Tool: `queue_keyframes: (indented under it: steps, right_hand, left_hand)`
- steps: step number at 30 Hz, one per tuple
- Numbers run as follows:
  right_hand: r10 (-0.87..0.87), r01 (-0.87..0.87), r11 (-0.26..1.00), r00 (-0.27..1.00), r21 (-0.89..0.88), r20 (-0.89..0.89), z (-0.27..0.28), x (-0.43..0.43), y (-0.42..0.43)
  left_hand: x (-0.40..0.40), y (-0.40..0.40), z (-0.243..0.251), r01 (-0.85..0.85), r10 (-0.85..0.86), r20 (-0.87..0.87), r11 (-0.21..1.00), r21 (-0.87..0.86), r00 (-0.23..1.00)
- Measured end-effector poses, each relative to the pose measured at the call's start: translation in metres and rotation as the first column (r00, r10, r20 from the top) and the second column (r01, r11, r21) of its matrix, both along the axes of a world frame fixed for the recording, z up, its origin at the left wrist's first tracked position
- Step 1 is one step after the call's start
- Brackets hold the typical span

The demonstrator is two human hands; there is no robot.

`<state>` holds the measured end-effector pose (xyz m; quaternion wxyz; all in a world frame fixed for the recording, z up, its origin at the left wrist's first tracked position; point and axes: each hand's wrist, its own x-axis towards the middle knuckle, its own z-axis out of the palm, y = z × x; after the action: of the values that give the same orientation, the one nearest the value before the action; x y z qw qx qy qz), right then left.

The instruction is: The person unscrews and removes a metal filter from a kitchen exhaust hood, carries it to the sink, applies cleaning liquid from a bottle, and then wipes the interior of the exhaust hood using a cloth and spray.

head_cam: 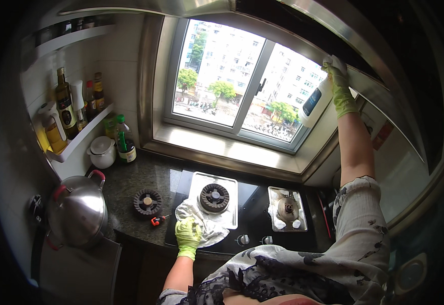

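My left hand [188, 235], in a yellow-green glove, grips the edge of a crumpled pale cloth [214, 230] lying over the front of the gas hob. My right hand [334, 74], gloved alike, is raised beneath the range hood [363, 80] and holds a white spray bottle [316, 103] by its neck. A dark burner [214, 196] sits in the left metal drip tray [234, 213]. The right drip tray [304, 217] has a bare burner base [288, 209] with white foam around it. Two control knobs [243, 239] are at the hob's front.
A loose burner ring [147, 202] and a screwdriver with an orange-black handle [158, 220] lie on the dark stone counter left of the hob. A lidded steel pot [78, 209], white lidded jar [102, 152] and sauce bottle [126, 143] stand farther left, below a shelf [81, 135] of bottles.
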<state>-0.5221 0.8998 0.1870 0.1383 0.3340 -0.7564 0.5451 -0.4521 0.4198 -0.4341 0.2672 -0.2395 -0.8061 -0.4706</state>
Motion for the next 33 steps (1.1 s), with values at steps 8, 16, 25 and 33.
queue_keyframes:
  steps: [8,16,25,33]
  right_hand:
    - [-0.809,0.81,0.586,0.585,0.005,-0.06,-0.011,-0.07,-0.06]
    - [-0.667,0.664,0.733,0.745,-0.148,0.036,-0.007,-0.096,-0.087]
    - [-0.6,0.6,0.8,0.794,-0.033,-0.099,-0.016,-0.134,-0.165]
    - [-0.379,0.41,0.909,0.885,0.07,-0.27,-0.03,-0.157,-0.234]
  left_hand:
    - [-0.003,-0.005,0.003,-0.005,0.005,0.004,1.0,0.031,1.0]
    - [0.001,0.005,0.004,-0.004,0.003,0.005,0.998,0.067,1.0]
    - [0.0,-0.004,0.005,-0.042,0.042,0.002,0.997,0.058,0.999]
    - [0.0,-0.015,0.006,-0.078,0.078,0.028,0.997,0.019,0.997]
